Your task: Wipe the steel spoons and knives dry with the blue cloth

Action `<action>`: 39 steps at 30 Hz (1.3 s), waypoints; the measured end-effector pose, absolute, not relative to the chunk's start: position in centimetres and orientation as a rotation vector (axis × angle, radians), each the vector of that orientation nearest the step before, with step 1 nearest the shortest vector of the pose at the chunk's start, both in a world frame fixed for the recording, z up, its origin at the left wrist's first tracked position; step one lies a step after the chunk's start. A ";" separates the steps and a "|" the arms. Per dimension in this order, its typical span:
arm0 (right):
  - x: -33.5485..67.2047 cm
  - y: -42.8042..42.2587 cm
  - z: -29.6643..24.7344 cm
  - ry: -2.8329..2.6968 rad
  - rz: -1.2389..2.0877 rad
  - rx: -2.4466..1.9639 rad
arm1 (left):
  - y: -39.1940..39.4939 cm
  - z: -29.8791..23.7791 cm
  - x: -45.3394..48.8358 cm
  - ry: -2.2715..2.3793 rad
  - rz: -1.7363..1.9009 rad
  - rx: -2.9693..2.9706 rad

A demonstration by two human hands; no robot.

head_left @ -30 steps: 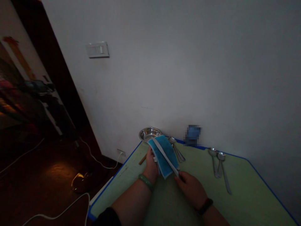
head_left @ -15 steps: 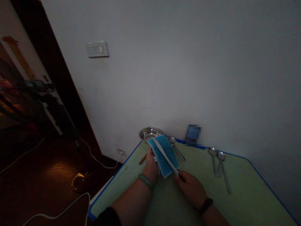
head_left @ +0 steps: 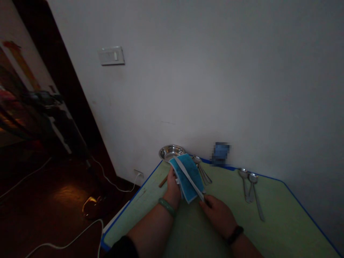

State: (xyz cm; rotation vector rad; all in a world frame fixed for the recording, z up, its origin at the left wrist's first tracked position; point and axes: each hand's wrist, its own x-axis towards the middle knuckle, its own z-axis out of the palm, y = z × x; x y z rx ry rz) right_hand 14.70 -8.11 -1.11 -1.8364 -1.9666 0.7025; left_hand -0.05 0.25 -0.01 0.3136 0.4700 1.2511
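Gripping blue cloth (head_left: pixel 187 178) in left hand (head_left: pixel 172 186)

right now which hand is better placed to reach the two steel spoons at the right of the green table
Right, probably: the right hand lies nearer those steel spoons, while the left hand grips the blue cloth.

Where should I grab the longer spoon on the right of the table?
Pinch the longer spoon near its handle end, coming from the near side with your right hand: the handle points toward you, and that end lies apart from the other spoon.
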 end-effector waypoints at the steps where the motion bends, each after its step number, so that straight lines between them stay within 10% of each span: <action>1: 14.7 -8.1 -1.1 -1.966 0.704 -1.840 | 0.3 -0.1 -0.1 0.467 1.249 0.315; 39: 14.7 -8.0 -1.1 -1.895 0.742 -1.829 | 0.0 0.6 0.0 0.526 1.257 0.257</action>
